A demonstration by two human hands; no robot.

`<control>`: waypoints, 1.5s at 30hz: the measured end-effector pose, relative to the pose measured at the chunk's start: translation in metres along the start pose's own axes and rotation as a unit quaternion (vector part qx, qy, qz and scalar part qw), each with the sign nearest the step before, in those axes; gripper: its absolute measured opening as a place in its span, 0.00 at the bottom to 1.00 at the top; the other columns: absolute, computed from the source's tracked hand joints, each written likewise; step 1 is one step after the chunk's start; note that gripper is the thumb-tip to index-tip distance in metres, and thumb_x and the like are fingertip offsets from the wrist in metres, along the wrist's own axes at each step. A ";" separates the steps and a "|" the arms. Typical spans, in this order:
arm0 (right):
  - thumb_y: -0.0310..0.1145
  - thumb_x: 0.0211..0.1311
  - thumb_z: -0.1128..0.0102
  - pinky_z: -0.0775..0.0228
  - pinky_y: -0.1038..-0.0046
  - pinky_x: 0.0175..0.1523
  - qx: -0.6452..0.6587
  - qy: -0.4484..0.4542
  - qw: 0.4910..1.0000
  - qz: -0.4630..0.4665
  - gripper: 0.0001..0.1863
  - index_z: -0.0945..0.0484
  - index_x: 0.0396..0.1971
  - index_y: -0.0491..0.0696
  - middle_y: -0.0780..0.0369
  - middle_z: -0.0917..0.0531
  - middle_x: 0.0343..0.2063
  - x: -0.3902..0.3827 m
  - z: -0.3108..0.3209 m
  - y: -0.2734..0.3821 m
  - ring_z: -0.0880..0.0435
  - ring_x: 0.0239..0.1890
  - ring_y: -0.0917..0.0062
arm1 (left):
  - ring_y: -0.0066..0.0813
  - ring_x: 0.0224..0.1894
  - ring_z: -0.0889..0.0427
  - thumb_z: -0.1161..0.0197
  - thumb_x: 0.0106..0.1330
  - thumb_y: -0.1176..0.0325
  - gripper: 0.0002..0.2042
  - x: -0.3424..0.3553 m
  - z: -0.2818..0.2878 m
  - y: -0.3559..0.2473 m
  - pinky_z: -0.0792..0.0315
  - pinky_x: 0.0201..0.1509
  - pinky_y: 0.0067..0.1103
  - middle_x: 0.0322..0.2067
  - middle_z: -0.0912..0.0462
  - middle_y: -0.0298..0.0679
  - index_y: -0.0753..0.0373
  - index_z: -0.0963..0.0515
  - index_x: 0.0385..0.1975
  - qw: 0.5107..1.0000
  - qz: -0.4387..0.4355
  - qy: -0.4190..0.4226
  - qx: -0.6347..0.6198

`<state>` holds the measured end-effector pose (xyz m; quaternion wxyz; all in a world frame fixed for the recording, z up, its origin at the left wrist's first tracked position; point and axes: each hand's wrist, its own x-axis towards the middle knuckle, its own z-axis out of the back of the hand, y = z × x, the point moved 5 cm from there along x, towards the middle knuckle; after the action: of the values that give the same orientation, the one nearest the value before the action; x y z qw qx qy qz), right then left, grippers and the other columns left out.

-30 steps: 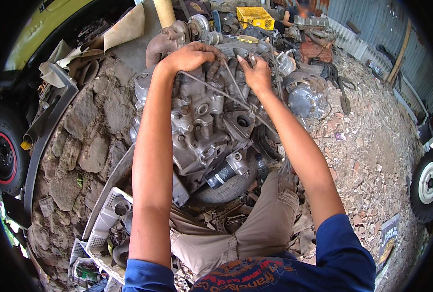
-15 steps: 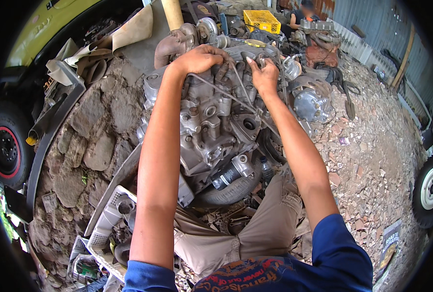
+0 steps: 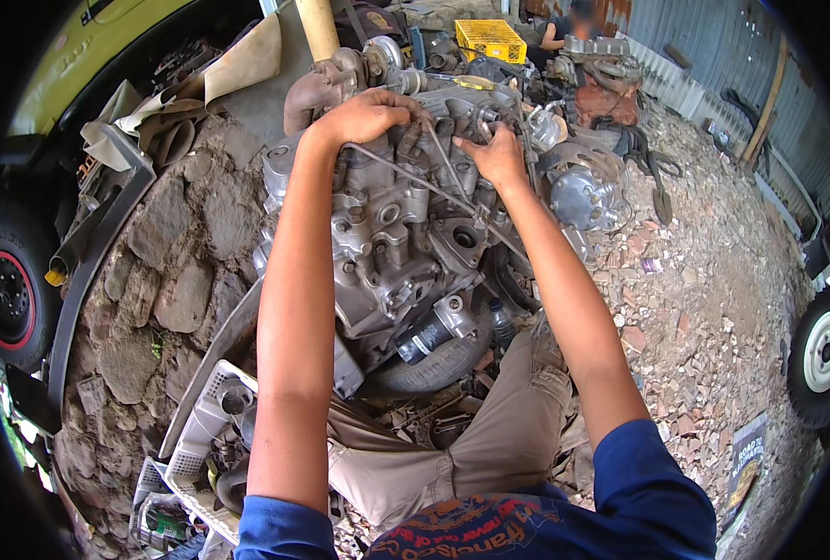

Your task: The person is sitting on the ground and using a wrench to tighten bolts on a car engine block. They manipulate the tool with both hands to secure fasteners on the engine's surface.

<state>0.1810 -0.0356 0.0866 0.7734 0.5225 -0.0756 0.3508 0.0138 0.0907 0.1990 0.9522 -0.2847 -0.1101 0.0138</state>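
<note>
A grey metal engine (image 3: 392,215) sits in front of my knees, greasy and full of bolts and ports. My left hand (image 3: 364,117) rests over its upper left, fingers curled down among the parts; whatever they grip is hidden. Thin metal rods (image 3: 415,179) run from beside that hand and meet lower down, toward my right forearm. On the upper right of the engine, my right hand (image 3: 497,157) is bent round a small fitting area, thumb pointing left, other fingers folded out of sight. A rusty curved pipe (image 3: 317,93) stands just beyond my left hand.
A round metal cover (image 3: 583,198) lies right of the engine. A black cylindrical filter (image 3: 424,336) and a tire (image 3: 438,369) are below it. Grey crates (image 3: 196,448) of parts stand lower left. Beyond are a yellow crate (image 3: 492,39) and another person (image 3: 564,33).
My right hand has turned and dropped slightly, its thumb swinging from pointing up to pointing left. The left hand keeps its place on the engine. The whole view has shifted a little.
</note>
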 end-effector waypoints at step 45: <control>0.36 0.60 0.36 0.22 0.57 0.45 -0.099 0.012 0.995 0.024 0.18 0.29 0.44 0.42 0.52 0.24 0.48 -0.017 -0.009 0.005 0.17 0.43 0.52 | 0.51 0.42 0.19 0.30 0.56 0.63 0.16 0.111 -0.050 0.001 0.26 0.46 0.33 0.36 0.18 0.53 0.69 0.20 0.37 0.949 -0.061 0.042 0.306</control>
<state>0.1630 -0.0350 0.0778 0.8135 0.4372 -0.1138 0.3663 0.1330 0.0744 0.1801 0.9964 0.0272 -0.0773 -0.0235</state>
